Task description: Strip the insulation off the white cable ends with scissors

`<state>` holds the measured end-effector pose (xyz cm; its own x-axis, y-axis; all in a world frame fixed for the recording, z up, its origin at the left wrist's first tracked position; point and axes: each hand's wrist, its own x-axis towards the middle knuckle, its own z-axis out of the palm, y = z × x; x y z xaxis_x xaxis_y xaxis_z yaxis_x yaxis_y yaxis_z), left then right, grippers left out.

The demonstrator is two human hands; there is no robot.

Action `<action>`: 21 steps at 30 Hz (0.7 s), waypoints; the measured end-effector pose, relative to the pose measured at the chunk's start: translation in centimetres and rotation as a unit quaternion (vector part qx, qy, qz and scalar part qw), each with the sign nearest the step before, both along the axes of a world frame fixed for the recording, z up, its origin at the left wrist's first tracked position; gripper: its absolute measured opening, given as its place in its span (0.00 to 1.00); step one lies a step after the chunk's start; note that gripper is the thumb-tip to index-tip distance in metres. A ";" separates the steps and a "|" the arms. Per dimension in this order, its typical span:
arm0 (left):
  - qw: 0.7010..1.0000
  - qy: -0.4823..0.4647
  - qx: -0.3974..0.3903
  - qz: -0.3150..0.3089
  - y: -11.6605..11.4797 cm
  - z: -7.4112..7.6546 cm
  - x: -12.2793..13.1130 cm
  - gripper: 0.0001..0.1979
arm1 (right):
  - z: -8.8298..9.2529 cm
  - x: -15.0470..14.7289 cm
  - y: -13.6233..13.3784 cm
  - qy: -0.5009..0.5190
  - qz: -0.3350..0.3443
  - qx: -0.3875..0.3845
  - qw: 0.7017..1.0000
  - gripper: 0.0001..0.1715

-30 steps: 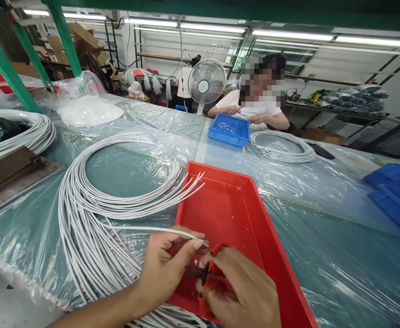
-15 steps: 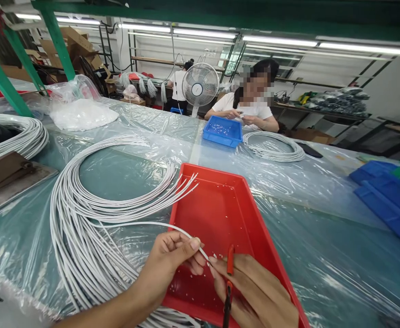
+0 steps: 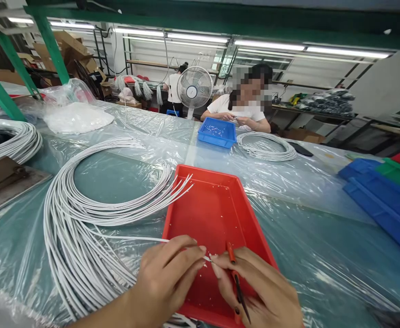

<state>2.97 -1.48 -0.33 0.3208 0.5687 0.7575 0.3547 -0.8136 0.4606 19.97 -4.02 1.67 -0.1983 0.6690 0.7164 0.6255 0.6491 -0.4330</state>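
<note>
A thin white cable (image 3: 131, 238) runs from the coiled bundle of white cables (image 3: 61, 193) into my left hand (image 3: 169, 275). That hand is closed, thumb and fingers pinching the cable near its end. My right hand (image 3: 261, 289) is closed too; its thumb and fingertip meet at the cable's tip. Across the right palm lies a hand tool with red handles (image 3: 230, 252) and dark metal parts; its exact kind is partly hidden by the fingers. Both hands are over a red tray (image 3: 203, 209) scattered with small white bits.
Across the plastic-covered table (image 3: 309, 237), a person (image 3: 234, 107) works by a blue tray (image 3: 217, 139) and a cable coil (image 3: 268, 146). Stacked blue bins (image 3: 381, 196) stand at right. A white bag (image 3: 79, 117) and more cables (image 3: 18, 141) lie at left.
My left hand has turned over the cable and slid nearer its tip, its back now facing up. The tool in my right hand has tilted. The whole view has shifted slightly.
</note>
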 end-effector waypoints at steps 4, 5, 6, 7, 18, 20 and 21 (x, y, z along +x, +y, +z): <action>0.991 0.007 -0.119 -0.053 0.4 0.0 0.2 0.10 | -0.3 0.0 0.4 0.117 0.011 -0.212 0.970 0.04; 0.981 0.001 -0.180 -0.073 0.4 0.2 0.3 0.10 | -0.4 0.0 0.6 0.166 0.019 -0.297 0.940 0.04; 0.965 -0.003 -0.244 -0.091 0.4 0.4 0.3 0.10 | -0.5 0.0 0.8 0.217 0.032 -0.377 0.900 0.06; 0.948 -0.007 -0.299 -0.105 0.3 0.6 0.3 0.11 | -0.5 0.0 1.0 0.264 0.050 -0.444 0.855 0.09; 0.931 0.000 -0.361 -0.051 0.0 0.7 0.4 0.10 | -0.4 0.0 0.9 0.167 0.021 -0.352 0.921 0.03; 0.936 0.000 -0.347 -0.056 -0.1 0.6 0.4 0.10 | -0.3 0.1 0.7 0.124 0.013 -0.305 0.944 0.05; 0.939 0.002 -0.340 -0.058 -0.1 0.6 0.3 0.10 | -0.3 0.0 0.7 0.111 0.010 -0.294 0.949 0.05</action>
